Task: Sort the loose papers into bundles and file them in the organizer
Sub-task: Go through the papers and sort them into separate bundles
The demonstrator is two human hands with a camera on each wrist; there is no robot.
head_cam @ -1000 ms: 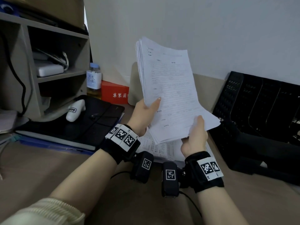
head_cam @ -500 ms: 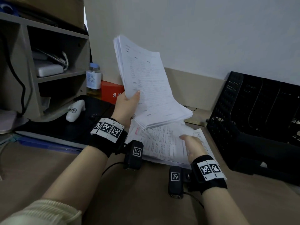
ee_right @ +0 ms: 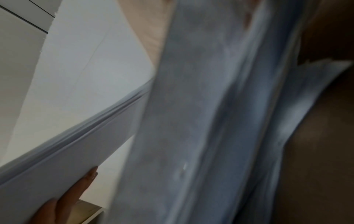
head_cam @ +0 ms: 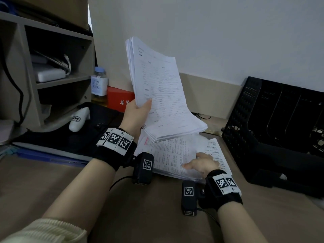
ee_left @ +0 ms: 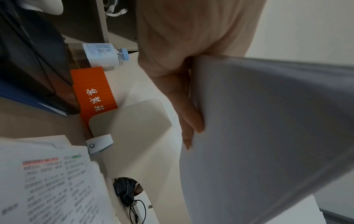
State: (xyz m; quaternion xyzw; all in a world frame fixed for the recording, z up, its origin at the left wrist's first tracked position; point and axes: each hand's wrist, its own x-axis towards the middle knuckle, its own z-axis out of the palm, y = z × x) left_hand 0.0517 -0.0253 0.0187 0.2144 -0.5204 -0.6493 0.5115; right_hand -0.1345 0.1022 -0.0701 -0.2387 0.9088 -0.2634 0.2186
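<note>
Your left hand [head_cam: 135, 114] was clamped on the raised bundle [head_cam: 161, 95], thumb on its face, fingers behind. Your right hand [head_cam: 201, 163] rested on the loose papers [head_cam: 171, 155] on the surface [head_cam: 157, 216]; I couldn't tell whether it pinched them. Squaring the stack's edges first seemed wise; the organizer [head_cam: 273, 123] lay right of that hand, with open room between.

A labelled bottle [head_cam: 99, 83] stands beside a red box [head_cam: 119, 99].
</note>
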